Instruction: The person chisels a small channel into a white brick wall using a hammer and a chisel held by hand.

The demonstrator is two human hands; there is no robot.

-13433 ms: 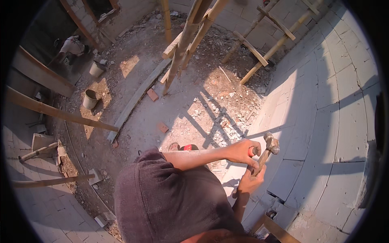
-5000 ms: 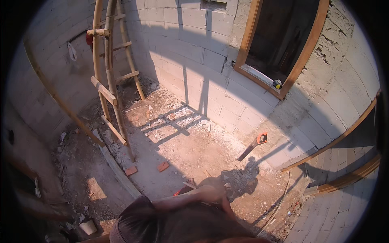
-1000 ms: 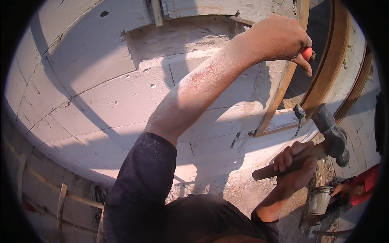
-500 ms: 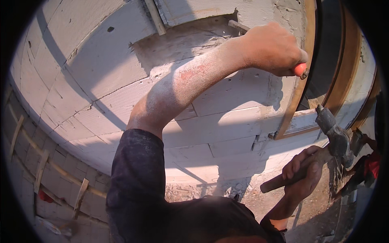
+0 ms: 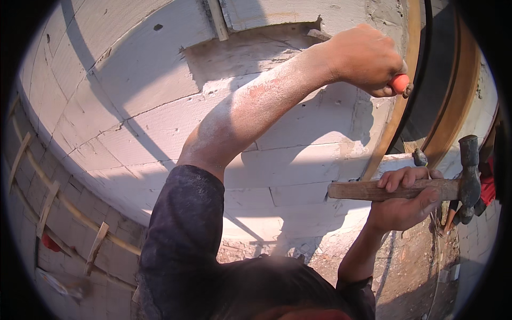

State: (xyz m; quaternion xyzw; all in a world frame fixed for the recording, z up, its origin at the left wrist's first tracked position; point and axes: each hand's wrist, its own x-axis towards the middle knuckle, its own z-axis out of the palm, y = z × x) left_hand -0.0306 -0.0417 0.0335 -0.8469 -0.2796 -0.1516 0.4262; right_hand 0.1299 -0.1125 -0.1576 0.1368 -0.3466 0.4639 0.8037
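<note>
My left hand [image 5: 368,58] is wrapped round the red grip of a chisel [image 5: 399,83], whose end sticks out on the right of my fist. A grey metal blade shows past the other side of the fist, at the corner of a rough recess [image 5: 229,56] cut into the pale block wall [image 5: 298,154]. White dust coats my left forearm. Lower right, my right hand [image 5: 402,208] grips a hammer [image 5: 362,190] by its wooden handle. The hammer lies level, its steel head to the right, apart from the chisel.
A brown wooden frame [image 5: 410,48] borders an opening right of the recess. A thin pole [image 5: 217,20] stands against the wall above. Rubble [image 5: 405,266] covers the ground below. A wooden ladder-like rail [image 5: 74,210] runs at lower left. Someone in red [image 5: 488,184] is partly visible at far right.
My right hand has raised the hammer and turned it from slanted to level, its head now farther right. My left hand keeps its grip on the chisel at the wall.
</note>
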